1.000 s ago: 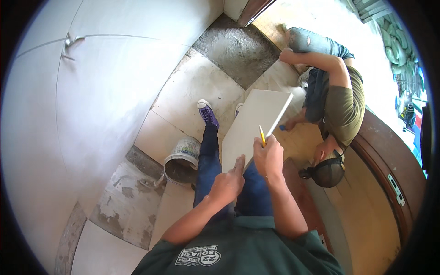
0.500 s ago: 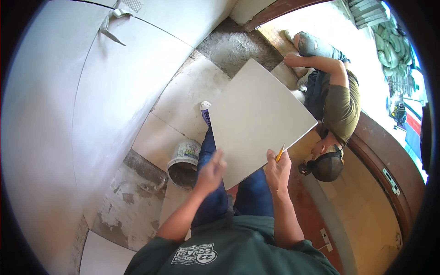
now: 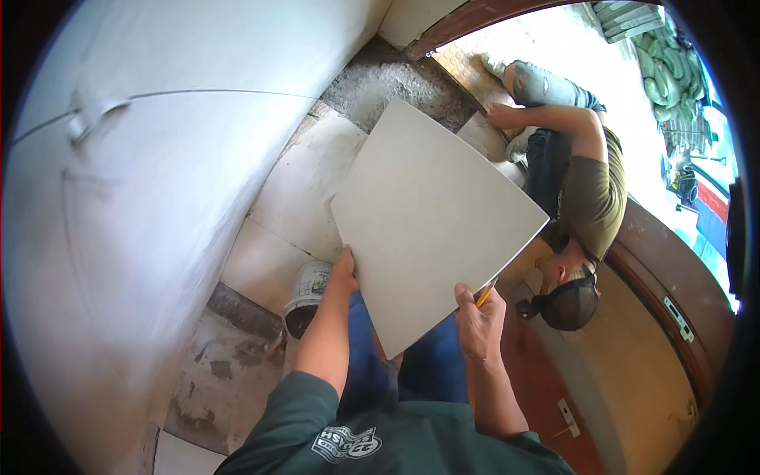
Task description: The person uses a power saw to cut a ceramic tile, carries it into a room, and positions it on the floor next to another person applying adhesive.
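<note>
A pale square tile (image 3: 435, 214) lies nearly flat across the middle of my view, held over my legs. My left hand (image 3: 342, 269) is closed on its left edge. My right hand (image 3: 480, 321) grips its lower right edge, thumb on the face, with a yellow pencil (image 3: 484, 294) also held in the fingers. A white bucket (image 3: 309, 289) stands on the floor beside my left arm, partly hidden by it. Another person (image 3: 586, 190) crouches just past the tile on the right, one hand (image 3: 500, 116) near the doorway threshold.
A white tiled wall (image 3: 134, 198) runs along the left. Rough grey screed (image 3: 372, 71) and laid tiles (image 3: 281, 206) show beyond my tile. A wooden door frame (image 3: 665, 249) and red door (image 3: 546, 404) are at the right. Green sacks (image 3: 665, 75) and stacked planks lie outside in bright light.
The tile has swung round from narrow and angled to broad and facing me. My left hand has moved left and up onto its left edge; my right hand has moved slightly down.
</note>
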`<state>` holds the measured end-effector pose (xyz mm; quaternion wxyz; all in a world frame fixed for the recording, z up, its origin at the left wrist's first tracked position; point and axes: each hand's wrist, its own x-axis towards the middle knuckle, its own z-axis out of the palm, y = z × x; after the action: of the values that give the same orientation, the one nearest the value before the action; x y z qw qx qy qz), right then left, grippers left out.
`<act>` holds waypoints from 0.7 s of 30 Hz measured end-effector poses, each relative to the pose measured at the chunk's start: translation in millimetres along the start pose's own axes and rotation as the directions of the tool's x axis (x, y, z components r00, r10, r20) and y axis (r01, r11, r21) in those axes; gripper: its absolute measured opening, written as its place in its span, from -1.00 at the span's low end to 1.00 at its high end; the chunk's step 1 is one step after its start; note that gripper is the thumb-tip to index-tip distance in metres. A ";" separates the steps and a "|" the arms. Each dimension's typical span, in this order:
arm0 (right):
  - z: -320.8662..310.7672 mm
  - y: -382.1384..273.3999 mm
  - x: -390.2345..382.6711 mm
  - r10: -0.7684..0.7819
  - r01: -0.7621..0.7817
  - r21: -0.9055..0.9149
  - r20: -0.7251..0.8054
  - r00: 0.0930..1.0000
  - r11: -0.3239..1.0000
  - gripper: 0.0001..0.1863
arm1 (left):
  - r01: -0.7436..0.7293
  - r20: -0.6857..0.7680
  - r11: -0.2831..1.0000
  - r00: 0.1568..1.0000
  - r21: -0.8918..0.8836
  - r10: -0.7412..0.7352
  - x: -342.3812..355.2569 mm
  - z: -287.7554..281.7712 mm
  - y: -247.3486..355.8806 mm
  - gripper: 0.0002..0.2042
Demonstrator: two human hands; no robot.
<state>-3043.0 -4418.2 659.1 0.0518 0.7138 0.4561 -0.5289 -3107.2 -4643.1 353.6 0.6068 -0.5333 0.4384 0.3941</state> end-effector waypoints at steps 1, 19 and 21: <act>-1.7 5.0 11.8 0.004 -0.004 -0.001 0.003 1.000 1.000 -0.87 | -0.015 -0.008 1.000 1.000 -0.018 0.015 2.1 5.2 2.1 -0.38; 11.3 193.4 306.8 0.391 -0.423 0.398 0.163 0.906 0.814 -0.87 | -0.576 -0.497 0.662 0.444 0.480 0.746 173.4 85.9 67.6 -0.42; 11.2 218.5 338.1 0.399 -0.422 0.434 0.148 0.905 0.796 -0.86 | -0.625 -0.511 0.660 0.440 0.416 0.738 192.1 96.8 72.0 -0.44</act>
<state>-2888.5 -4349.1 293.7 0.0072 0.7742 0.1520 -0.6144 -3105.8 -4536.3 153.5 0.2476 -0.3579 0.8256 0.3590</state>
